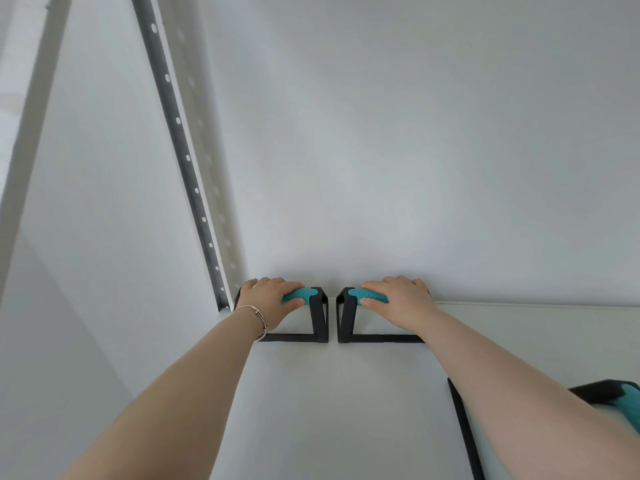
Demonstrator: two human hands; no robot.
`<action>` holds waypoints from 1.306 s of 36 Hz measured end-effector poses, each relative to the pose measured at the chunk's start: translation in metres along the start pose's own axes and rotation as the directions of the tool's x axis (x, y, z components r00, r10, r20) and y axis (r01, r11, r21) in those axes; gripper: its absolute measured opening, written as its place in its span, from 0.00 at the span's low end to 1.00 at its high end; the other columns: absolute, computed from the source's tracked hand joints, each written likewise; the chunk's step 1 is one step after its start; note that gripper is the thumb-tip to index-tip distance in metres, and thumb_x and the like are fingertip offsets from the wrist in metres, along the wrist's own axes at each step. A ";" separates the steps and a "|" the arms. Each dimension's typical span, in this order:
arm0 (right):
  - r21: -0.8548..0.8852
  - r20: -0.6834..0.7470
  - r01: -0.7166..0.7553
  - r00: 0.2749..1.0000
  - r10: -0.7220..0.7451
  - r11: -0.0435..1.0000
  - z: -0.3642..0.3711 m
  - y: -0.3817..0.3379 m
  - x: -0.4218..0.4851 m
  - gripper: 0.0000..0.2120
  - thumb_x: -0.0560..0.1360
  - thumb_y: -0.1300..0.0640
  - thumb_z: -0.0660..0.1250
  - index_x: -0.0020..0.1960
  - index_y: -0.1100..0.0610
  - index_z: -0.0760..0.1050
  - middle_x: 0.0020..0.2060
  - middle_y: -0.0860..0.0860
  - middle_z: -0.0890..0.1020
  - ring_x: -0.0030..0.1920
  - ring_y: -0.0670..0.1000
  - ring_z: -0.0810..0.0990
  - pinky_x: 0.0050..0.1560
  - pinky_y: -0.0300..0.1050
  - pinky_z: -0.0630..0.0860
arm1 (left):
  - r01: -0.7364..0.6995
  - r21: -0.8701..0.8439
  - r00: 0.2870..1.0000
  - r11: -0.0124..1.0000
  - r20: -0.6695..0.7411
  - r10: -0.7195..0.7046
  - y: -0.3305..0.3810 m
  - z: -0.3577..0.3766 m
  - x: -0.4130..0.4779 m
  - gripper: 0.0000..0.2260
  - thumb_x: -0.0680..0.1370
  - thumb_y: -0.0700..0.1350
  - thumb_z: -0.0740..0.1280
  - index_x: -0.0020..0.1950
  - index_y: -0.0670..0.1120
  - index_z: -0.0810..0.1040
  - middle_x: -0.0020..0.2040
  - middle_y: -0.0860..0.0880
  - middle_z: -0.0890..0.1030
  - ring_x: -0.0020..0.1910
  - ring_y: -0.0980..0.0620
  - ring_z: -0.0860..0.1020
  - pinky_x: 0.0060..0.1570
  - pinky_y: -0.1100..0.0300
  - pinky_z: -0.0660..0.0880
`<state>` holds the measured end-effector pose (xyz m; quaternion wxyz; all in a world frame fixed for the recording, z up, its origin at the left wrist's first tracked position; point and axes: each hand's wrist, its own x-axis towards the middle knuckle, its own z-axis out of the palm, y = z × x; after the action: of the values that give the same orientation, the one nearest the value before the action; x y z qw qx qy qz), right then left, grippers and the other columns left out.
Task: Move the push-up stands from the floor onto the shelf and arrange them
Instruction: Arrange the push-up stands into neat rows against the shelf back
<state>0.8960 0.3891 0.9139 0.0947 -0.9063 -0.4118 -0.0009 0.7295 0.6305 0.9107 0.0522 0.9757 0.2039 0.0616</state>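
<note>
Against the back wall point(381, 168) of the white shelf point(329, 410), my left hand point(268, 294) closed around the teal grip of the left push-up stand point(318, 317), while my right hand point(398, 296) wrapped the right push-up stand point(346, 317). Both stands sat side by side, a narrow gap between them. A third stand point(464, 431) lay near the shelf's front right, open surface between.

Two bare forearms, no sleeves; thin silver bangle point(258, 318) with small beads worn at the left wrist.
</note>
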 end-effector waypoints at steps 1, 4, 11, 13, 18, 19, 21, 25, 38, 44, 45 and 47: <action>-0.007 -0.005 -0.007 1.000 0.007 1.000 0.000 -0.001 -0.001 0.21 0.77 0.32 0.52 0.67 0.34 0.68 0.54 0.43 0.78 0.57 0.50 0.72 0.57 0.50 0.62 | 0.018 -0.001 1.000 1.000 0.010 -0.018 0.002 -0.001 -0.001 0.18 0.79 0.63 0.52 0.68 0.65 0.67 0.58 0.58 0.76 0.60 0.51 0.72 0.68 0.48 0.57; -0.043 -0.013 -0.038 0.999 0.037 0.998 0.001 -0.005 -0.003 0.22 0.78 0.33 0.51 0.70 0.35 0.66 0.59 0.44 0.78 0.61 0.51 0.72 0.61 0.51 0.63 | 0.062 0.019 0.998 0.998 -0.010 -0.062 0.012 -0.001 -0.007 0.20 0.80 0.61 0.52 0.71 0.61 0.65 0.66 0.57 0.73 0.67 0.50 0.68 0.72 0.42 0.51; -0.029 -0.150 -0.123 0.982 0.117 0.992 0.001 -0.019 -0.030 0.30 0.79 0.36 0.51 0.78 0.45 0.55 0.71 0.47 0.69 0.73 0.52 0.63 0.74 0.57 0.55 | 0.149 0.129 0.985 0.980 -0.110 -0.135 0.047 0.002 -0.035 0.26 0.82 0.56 0.48 0.78 0.51 0.47 0.78 0.48 0.54 0.77 0.46 0.47 0.73 0.40 0.46; -0.027 -0.195 -0.142 0.972 0.134 0.989 -0.005 -0.019 -0.043 0.30 0.79 0.36 0.51 0.78 0.47 0.55 0.72 0.47 0.68 0.73 0.52 0.62 0.74 0.56 0.55 | 0.155 0.113 0.981 0.981 -0.132 -0.140 0.063 -0.001 -0.046 0.27 0.82 0.56 0.48 0.78 0.49 0.45 0.79 0.46 0.51 0.77 0.45 0.46 0.73 0.40 0.46; -0.027 -0.292 -0.220 0.935 0.202 0.975 -0.027 -0.006 -0.090 0.30 0.80 0.37 0.52 0.78 0.47 0.55 0.75 0.47 0.65 0.76 0.52 0.58 0.75 0.56 0.53 | 0.138 -0.021 0.974 0.990 -0.178 -0.139 0.126 -0.011 -0.072 0.29 0.81 0.58 0.50 0.78 0.47 0.46 0.79 0.45 0.51 0.77 0.45 0.46 0.74 0.44 0.48; -0.028 -0.303 -0.233 0.929 0.214 0.972 -0.032 -0.003 -0.099 0.30 0.79 0.37 0.52 0.78 0.47 0.55 0.75 0.48 0.65 0.76 0.52 0.58 0.76 0.56 0.52 | 0.132 -0.048 0.975 0.990 -0.176 -0.138 0.139 -0.012 -0.077 0.30 0.81 0.58 0.50 0.78 0.47 0.46 0.79 0.44 0.51 0.77 0.45 0.47 0.74 0.44 0.48; -0.035 -0.322 -0.265 0.916 0.240 0.964 -0.044 0.006 -0.120 0.30 0.80 0.37 0.52 0.78 0.47 0.54 0.76 0.48 0.64 0.76 0.52 0.57 0.76 0.56 0.51 | 0.116 -0.092 0.977 0.989 -0.167 -0.130 0.167 -0.014 -0.090 0.30 0.81 0.59 0.52 0.78 0.46 0.47 0.78 0.44 0.52 0.77 0.45 0.48 0.74 0.45 0.49; -0.037 -0.365 -0.350 0.877 0.313 0.936 -0.066 0.037 -0.175 0.30 0.80 0.38 0.49 0.79 0.48 0.53 0.77 0.49 0.62 0.77 0.52 0.56 0.77 0.55 0.50 | 0.042 -0.157 0.989 0.987 -0.133 -0.063 0.227 -0.016 -0.119 0.31 0.80 0.60 0.52 0.77 0.45 0.51 0.75 0.43 0.59 0.74 0.43 0.56 0.71 0.48 0.57; 0.179 -0.127 -0.655 0.724 0.678 0.734 -0.074 0.127 -0.274 0.32 0.77 0.36 0.58 0.70 0.58 0.61 0.62 0.57 0.70 0.58 0.60 0.75 0.54 0.53 0.76 | 0.312 -0.542 0.937 0.780 0.312 -0.157 0.362 -0.009 -0.148 0.33 0.73 0.64 0.64 0.65 0.39 0.64 0.64 0.40 0.73 0.61 0.42 0.74 0.60 0.50 0.72; 0.455 0.091 -0.632 0.734 0.673 0.627 -0.073 0.144 -0.278 0.32 0.75 0.37 0.65 0.65 0.59 0.61 0.55 0.57 0.79 0.48 0.57 0.82 0.45 0.51 0.80 | 0.497 -0.582 0.853 0.644 0.463 -0.240 0.379 0.001 -0.146 0.35 0.73 0.55 0.71 0.68 0.38 0.59 0.54 0.41 0.77 0.52 0.44 0.81 0.54 0.50 0.78; 0.472 0.112 -0.628 0.739 0.664 0.619 -0.073 0.146 -0.277 0.31 0.74 0.37 0.66 0.63 0.59 0.61 0.54 0.57 0.78 0.47 0.58 0.82 0.45 0.51 0.81 | 0.515 -0.606 0.848 0.606 0.466 -0.254 0.378 0.003 -0.146 0.33 0.73 0.53 0.71 0.67 0.38 0.60 0.48 0.42 0.78 0.46 0.46 0.82 0.50 0.50 0.80; 0.486 0.138 -0.619 0.752 0.645 0.617 -0.073 0.148 -0.276 0.30 0.72 0.38 0.68 0.60 0.58 0.61 0.52 0.56 0.78 0.46 0.58 0.83 0.45 0.52 0.81 | 0.527 -0.646 0.847 0.552 0.452 -0.280 0.375 0.005 -0.147 0.29 0.73 0.53 0.71 0.65 0.40 0.62 0.43 0.44 0.77 0.34 0.51 0.82 0.37 0.54 0.82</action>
<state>0.8296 0.0756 0.9383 0.3318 -0.9347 -0.0494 0.1172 0.7440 0.2287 0.9385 0.4923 0.7873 0.3706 -0.0210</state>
